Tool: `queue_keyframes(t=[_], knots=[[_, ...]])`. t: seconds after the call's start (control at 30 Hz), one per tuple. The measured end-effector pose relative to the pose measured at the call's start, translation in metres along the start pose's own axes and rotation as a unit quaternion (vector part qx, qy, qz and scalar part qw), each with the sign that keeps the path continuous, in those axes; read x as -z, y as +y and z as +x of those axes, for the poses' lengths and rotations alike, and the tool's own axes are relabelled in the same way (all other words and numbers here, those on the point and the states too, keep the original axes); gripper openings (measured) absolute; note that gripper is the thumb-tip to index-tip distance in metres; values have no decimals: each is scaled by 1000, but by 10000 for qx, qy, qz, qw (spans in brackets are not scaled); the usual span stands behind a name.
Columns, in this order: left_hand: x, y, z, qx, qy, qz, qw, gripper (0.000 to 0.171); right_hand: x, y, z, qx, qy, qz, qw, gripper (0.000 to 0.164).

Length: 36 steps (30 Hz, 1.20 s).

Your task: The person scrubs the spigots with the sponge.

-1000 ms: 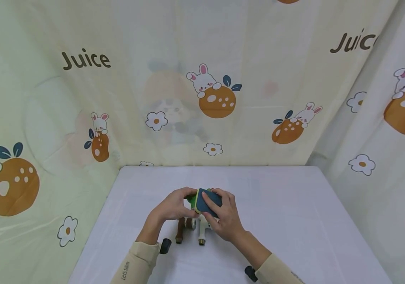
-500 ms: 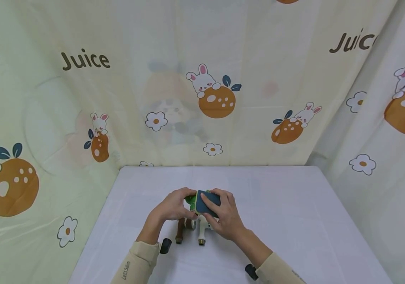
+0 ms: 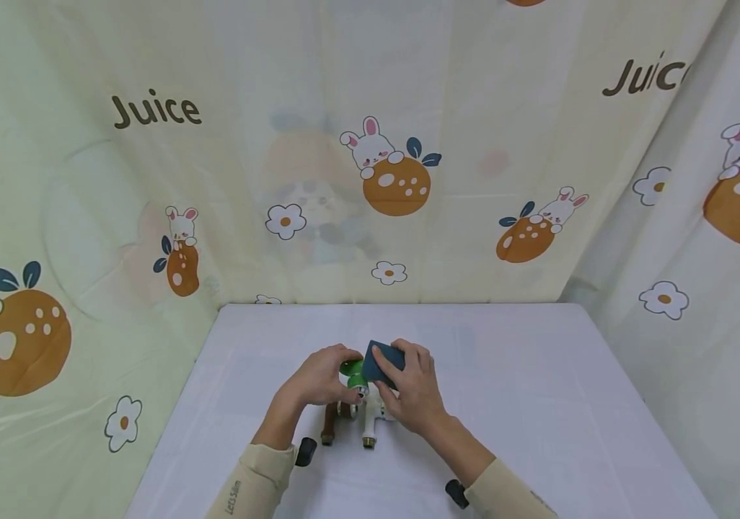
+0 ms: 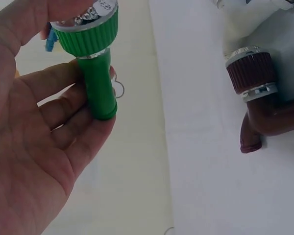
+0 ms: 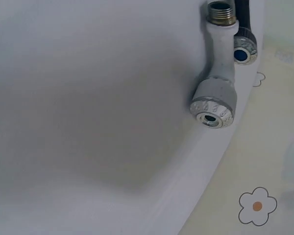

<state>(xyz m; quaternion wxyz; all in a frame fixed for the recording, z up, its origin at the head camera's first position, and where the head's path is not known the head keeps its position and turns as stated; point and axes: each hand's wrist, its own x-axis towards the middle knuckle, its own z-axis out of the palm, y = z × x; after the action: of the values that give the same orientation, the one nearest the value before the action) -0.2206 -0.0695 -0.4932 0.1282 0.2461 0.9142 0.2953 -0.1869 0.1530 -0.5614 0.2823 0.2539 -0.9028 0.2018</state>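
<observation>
My left hand (image 3: 326, 376) holds a green tap (image 3: 357, 375) above the table. In the left wrist view the tap's ridged collar (image 4: 90, 38) and smooth green tube (image 4: 99, 88) show, with the fingers (image 4: 83, 147) against the tube. A dark blue sponge (image 3: 383, 362) is pinched in my right hand (image 3: 414, 395), its thumb across the broad face. The sponge overlaps the green tap's right side in the head view. The right wrist view shows neither the right hand nor the sponge.
Below the hands a brown tap (image 3: 329, 422) and a white tap (image 3: 370, 425) lie side by side on the white table (image 3: 506, 404). A printed curtain (image 3: 461, 238) rises behind the table's far edge.
The sponge has shifted slightly up and right and turned, its pale edge now hidden. More of the green tap shows. The left hand has barely moved.
</observation>
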Motion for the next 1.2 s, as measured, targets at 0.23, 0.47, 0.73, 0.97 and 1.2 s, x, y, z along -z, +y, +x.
queue_keyframes(t=[0.23,0.47,0.73,0.97,1.2], knots=[[-4,-1,1,129,-90,-425,9990,68,3,0,2,296,163,-672,9972,63],[-8,-5,2,170,-228,-621,9977,70,0,0,0,253,236,-859,9957,60],[-10,-6,1,210,-386,-1026,9937,66,0,3,-1,212,487,-792,9954,59],[-11,-6,-1,153,-489,-1424,9885,65,3,4,0,-224,690,-340,9968,65],[-11,-8,-2,-169,-278,-2061,9780,65,13,-2,8,-898,1189,797,9856,69]])
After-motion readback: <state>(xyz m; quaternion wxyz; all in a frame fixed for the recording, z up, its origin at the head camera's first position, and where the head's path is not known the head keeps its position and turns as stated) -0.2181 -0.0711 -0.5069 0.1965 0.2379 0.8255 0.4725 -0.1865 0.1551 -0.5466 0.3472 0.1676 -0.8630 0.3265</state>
